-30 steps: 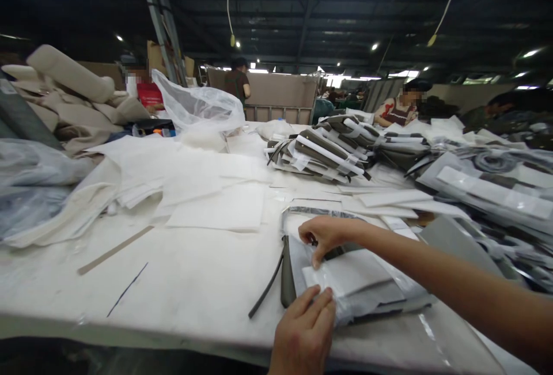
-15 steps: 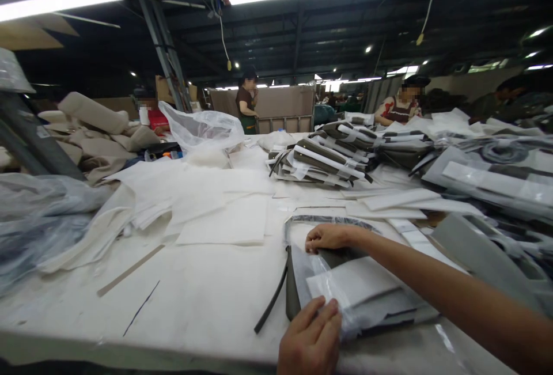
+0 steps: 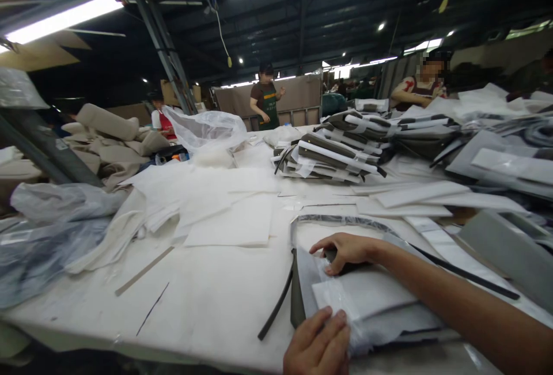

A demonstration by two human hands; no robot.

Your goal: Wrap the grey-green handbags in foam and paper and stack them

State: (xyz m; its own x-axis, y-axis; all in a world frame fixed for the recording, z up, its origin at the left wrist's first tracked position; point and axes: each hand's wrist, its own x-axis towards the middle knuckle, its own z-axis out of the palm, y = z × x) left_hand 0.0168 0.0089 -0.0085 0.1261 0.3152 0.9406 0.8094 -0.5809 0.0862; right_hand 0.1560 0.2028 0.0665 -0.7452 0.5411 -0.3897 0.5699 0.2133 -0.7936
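Two bare hands work at one dark, pale-wrapped bundle [image 3: 382, 294] on a white table [image 3: 224, 288]. The left hand [image 3: 317, 343] lies with its fingers close together on the bundle's near left part, touching a white sheet [image 3: 339, 291]; its thumb is hidden, so I cannot tell whether it grips. The right hand [image 3: 348, 250], farther away, curls over the bundle's top, thumb and fingers bent around a dark edge; whether they pinch the clear film there, I cannot tell.

If the left fingers lifted, the sheet could slip or the film wrinkle. A hard pull by the right hand could tear the thin wrap. One dark strap [image 3: 276, 303] trails loose to the left hand's left and another [image 3: 470, 277] lies beyond the right forearm; either could snag on a sleeve or loose film if the bundle were turned.
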